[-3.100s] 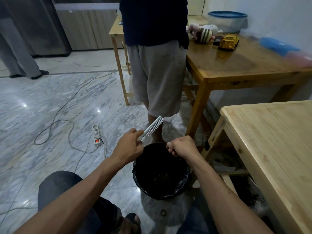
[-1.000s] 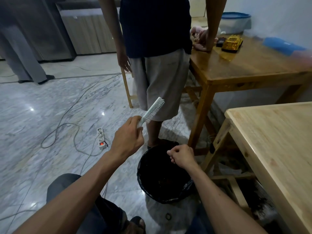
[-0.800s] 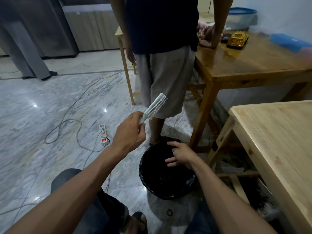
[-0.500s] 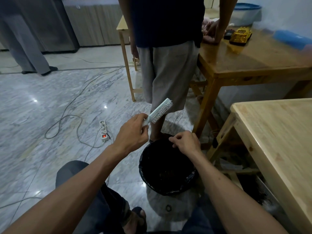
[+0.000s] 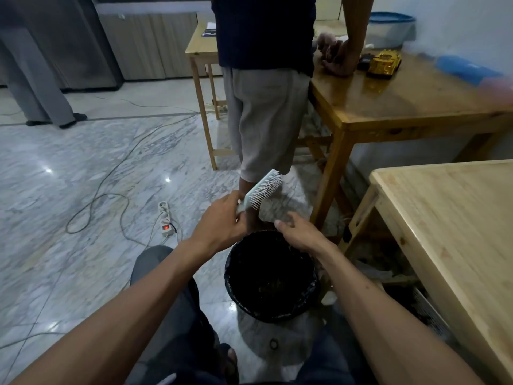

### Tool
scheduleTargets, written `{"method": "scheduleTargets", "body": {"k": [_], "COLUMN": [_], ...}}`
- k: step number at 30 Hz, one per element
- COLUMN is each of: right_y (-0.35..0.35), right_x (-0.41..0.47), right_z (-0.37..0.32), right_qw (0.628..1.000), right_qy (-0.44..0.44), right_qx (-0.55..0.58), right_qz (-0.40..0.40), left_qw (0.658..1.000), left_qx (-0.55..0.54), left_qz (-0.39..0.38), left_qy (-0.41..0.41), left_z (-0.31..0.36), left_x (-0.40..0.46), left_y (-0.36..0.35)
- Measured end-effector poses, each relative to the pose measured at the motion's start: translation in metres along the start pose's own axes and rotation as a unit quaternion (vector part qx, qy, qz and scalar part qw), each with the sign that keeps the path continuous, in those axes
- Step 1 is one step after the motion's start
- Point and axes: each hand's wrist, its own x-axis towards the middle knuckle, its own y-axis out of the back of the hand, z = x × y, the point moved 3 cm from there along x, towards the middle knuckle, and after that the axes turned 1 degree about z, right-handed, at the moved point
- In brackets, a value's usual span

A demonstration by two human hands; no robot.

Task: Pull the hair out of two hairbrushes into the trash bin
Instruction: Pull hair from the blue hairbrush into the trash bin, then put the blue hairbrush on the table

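Note:
My left hand (image 5: 222,222) grips the handle of a white hairbrush (image 5: 262,188), which points up and to the right with its bristles facing down-right. Just below the bristles my right hand (image 5: 298,232) hovers with fingers loosely curled and the thumb up, holding nothing that I can make out. Both hands are over the far rim of a trash bin (image 5: 270,312) lined with a black bag, standing on the floor between my knees. Only one hairbrush is in view.
A person in grey shorts (image 5: 266,118) stands just beyond the bin, leaning on a brown wooden table (image 5: 410,107). A light wooden table (image 5: 455,226) is at my right. A power strip (image 5: 165,218) and cables lie on the marble floor to the left.
My right hand opened over the bin, closed again and rose from the bin's mouth to just under the bristles. My left hand kept the brush and tilted it slightly.

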Motion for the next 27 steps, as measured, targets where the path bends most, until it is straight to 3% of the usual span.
{"method": "scheduleTargets", "body": {"k": [2, 4, 7, 9, 17, 27], "right_y": [0.001, 0.004, 0.014, 0.028, 0.081, 0.188], "right_x": [-0.002, -0.004, -0.010, -0.018, -0.044, -0.133], "right_z": [-0.004, -0.013, -0.033, -0.048, -0.073, -0.044], "right_qw": [0.999, 0.986, 0.913, 0.887, 0.870, 0.841], "right_qy": [0.021, 0.024, 0.019, 0.047, 0.101, 0.103], "right_qx": [0.042, 0.164, 0.407, 0.458, 0.454, 0.413], "right_qz": [0.016, 0.024, 0.009, 0.041, 0.164, 0.334], "left_qw": [1.000, 0.999, 0.996, 0.993, 0.993, 0.982], "left_qx": [-0.010, -0.028, -0.070, -0.092, -0.114, -0.113], "left_qz": [-0.008, -0.018, -0.033, -0.044, -0.036, -0.035], "left_qy": [0.004, 0.020, 0.054, 0.062, 0.023, -0.144], "left_z": [0.003, 0.006, 0.009, 0.012, 0.038, 0.130], "left_x": [0.001, 0.002, 0.004, 0.006, 0.022, 0.039], "left_y": [-0.001, -0.003, -0.004, -0.006, 0.001, -0.013]}}
